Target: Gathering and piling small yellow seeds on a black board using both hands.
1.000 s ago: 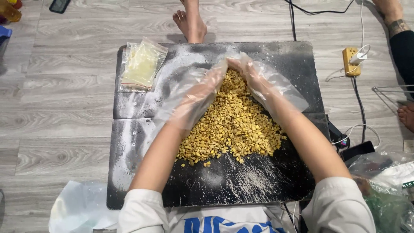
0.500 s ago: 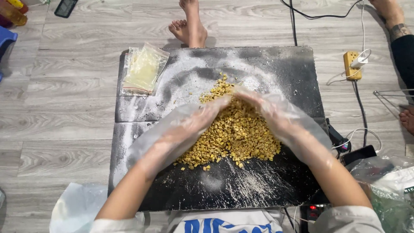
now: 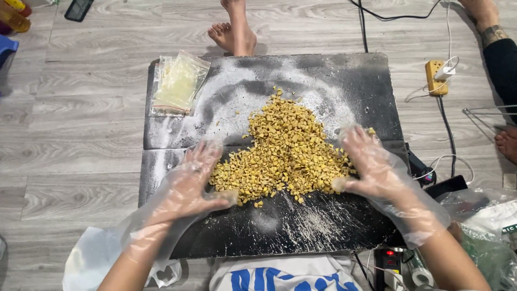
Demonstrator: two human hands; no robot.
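Note:
A heap of small yellow diced pieces [image 3: 285, 148] lies on a black, flour-dusted slab [image 3: 344, 81] set on the floor. My left hand [image 3: 194, 180], in a loose clear plastic glove, rests flat with fingers spread against the heap's lower left edge. My right hand [image 3: 371, 164], gloved the same way, lies with spread fingers against the heap's right edge. Neither hand grips anything; both palms face the pile, thumbs touching the pieces.
A clear bag of pale contents [image 3: 180, 83] lies on the slab's far left corner. Another person's bare foot [image 3: 234, 32] stands beyond the slab; a further leg and foot [image 3: 501, 59] at the right. A yellow power strip [image 3: 436, 75] with cables and plastic bags [image 3: 484, 226] sits right.
My hands have slid from the far side of the heap back toward me, then apart to its left and right edges. The pile has spread flatter and lower on the slab.

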